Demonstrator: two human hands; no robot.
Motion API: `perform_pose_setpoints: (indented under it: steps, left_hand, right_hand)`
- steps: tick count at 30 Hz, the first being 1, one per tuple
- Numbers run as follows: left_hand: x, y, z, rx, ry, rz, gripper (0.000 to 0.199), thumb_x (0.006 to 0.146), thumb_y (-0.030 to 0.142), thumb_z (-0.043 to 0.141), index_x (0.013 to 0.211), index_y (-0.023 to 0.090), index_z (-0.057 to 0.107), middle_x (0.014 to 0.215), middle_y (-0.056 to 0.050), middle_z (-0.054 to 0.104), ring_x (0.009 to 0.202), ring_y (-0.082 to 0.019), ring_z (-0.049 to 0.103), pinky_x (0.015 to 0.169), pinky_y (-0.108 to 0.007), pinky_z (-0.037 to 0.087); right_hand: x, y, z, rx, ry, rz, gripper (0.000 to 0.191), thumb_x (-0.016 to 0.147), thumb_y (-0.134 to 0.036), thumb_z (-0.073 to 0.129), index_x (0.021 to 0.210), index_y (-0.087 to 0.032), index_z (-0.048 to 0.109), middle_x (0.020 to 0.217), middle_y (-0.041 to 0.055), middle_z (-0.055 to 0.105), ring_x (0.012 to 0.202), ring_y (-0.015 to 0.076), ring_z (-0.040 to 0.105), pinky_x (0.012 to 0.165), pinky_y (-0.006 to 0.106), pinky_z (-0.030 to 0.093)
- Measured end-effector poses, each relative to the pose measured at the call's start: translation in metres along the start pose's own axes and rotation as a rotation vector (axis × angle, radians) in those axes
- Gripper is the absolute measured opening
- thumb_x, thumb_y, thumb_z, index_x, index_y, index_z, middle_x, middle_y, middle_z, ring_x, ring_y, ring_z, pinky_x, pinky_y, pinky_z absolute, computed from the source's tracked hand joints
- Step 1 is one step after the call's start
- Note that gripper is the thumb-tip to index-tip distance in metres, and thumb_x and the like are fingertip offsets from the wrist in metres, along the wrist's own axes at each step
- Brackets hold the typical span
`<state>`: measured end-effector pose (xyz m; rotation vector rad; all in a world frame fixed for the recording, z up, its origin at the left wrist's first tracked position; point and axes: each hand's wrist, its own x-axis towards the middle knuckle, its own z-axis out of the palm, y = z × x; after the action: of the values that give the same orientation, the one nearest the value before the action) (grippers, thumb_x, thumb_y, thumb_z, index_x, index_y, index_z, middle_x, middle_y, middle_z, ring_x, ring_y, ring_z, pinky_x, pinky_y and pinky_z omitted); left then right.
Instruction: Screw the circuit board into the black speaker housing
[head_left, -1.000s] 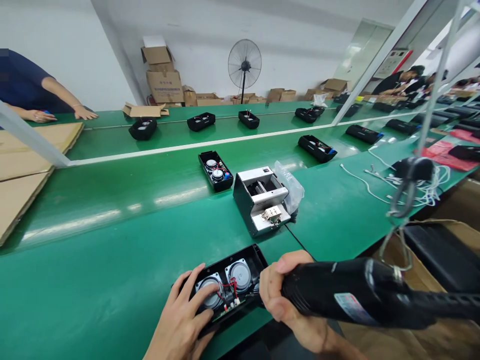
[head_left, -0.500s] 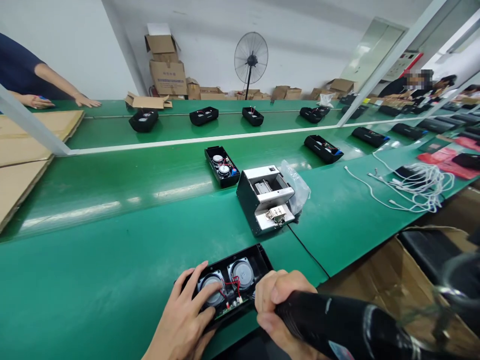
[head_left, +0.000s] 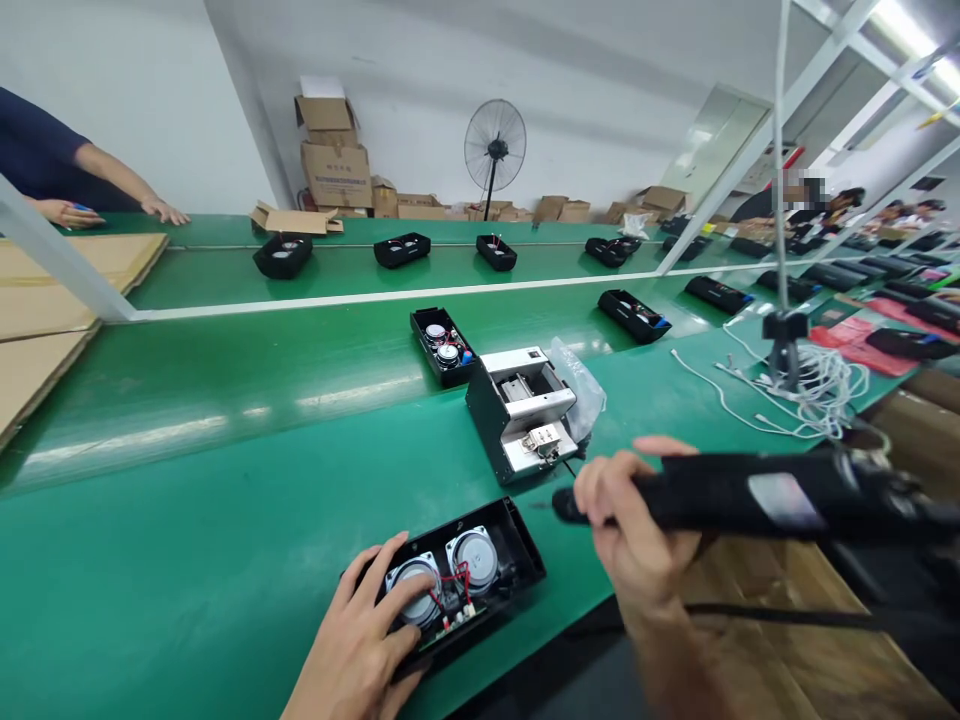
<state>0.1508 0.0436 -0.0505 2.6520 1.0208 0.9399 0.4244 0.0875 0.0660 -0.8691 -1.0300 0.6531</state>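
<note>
The left hand [head_left: 360, 640] lies flat on an open black speaker case [head_left: 457, 585] at the near edge of the green bench [head_left: 187, 560], fingers spread over the left of its two round speakers, pressing down rather than closing on anything. The case's long axis runs left to right, slanting slightly away toward the right, open side up. The right hand [head_left: 637, 530] has its grip wrapped tight around a black power screwdriver [head_left: 750, 495], held level above the bench edge with its long axis running left to right and its tip pointing left, clear of the case. Beyond stands a small grey machine [head_left: 521, 410] beside a plastic bag [head_left: 581, 375]. More black cases sit along the green conveyor belt [head_left: 300, 350]. Cardboard boxes [head_left: 334, 150] and a standing fan [head_left: 495, 150] line the white back wall.
</note>
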Motion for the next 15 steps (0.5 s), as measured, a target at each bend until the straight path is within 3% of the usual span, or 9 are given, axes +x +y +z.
perform_pose_setpoints:
  steps: [2, 4, 7, 12, 15]
  left_hand:
    - [0.002, 0.000, 0.000, 0.011, 0.025, 0.012, 0.025, 0.072, 0.036, 0.089, 0.074, 0.026, 0.066, 0.125, 0.003, 0.073, 0.153, -0.030, 0.034, 0.129, -0.043, 0.014]
    - [0.004, 0.000, -0.001, 0.020, 0.043, 0.023, 0.025, 0.070, 0.035, 0.090, 0.073, 0.026, 0.067, 0.123, 0.003, 0.073, 0.152, -0.030, 0.033, 0.129, -0.042, 0.014]
    - [0.006, 0.000, -0.003, 0.024, 0.041, 0.026, 0.025, 0.069, 0.036, 0.091, 0.073, 0.027, 0.068, 0.122, 0.003, 0.073, 0.152, -0.030, 0.035, 0.129, -0.042, 0.015]
    - [0.006, -0.001, -0.001, 0.002, 0.051, 0.013, 0.022, 0.073, 0.038, 0.089, 0.076, 0.027, 0.070, 0.123, 0.003, 0.073, 0.152, -0.029, 0.035, 0.130, -0.040, 0.015]
    - [0.003, -0.001, -0.001, 0.004, 0.039, 0.011, 0.023, 0.072, 0.038, 0.090, 0.076, 0.027, 0.069, 0.124, 0.004, 0.073, 0.153, -0.029, 0.035, 0.130, -0.041, 0.015]
  right_hand:
    - [0.031, 0.011, -0.001, -0.059, 0.162, -0.135, 0.031, 0.090, -0.027, 0.079, 0.109, -0.030, 0.054, 0.057, -0.0123, 0.054, 0.047, 0.0135, 0.049, 0.056, 0.033, 0.045]
    - [0.053, 0.025, -0.003, -0.133, 0.204, -0.187, 0.031, 0.088, -0.028, 0.080, 0.104, -0.027, 0.055, 0.056, -0.0121, 0.058, 0.045, 0.0132, 0.050, 0.056, 0.033, 0.045]
    - [0.064, 0.039, -0.006, -0.190, 0.162, -0.183, 0.030, 0.088, -0.032, 0.079, 0.100, -0.025, 0.053, 0.053, -0.0123, 0.059, 0.043, 0.0134, 0.050, 0.055, 0.033, 0.044]
    - [0.054, 0.038, -0.015, -0.312, -0.088, 0.016, 0.029, 0.083, -0.034, 0.083, 0.099, -0.022, 0.062, 0.052, -0.0107, 0.057, 0.042, 0.0130, 0.049, 0.050, 0.031, 0.043]
    - [0.054, 0.033, -0.015, -0.234, -0.028, -0.010, 0.031, 0.086, -0.032, 0.081, 0.108, -0.023, 0.061, 0.054, -0.0112, 0.058, 0.044, 0.0127, 0.051, 0.051, 0.030, 0.043]
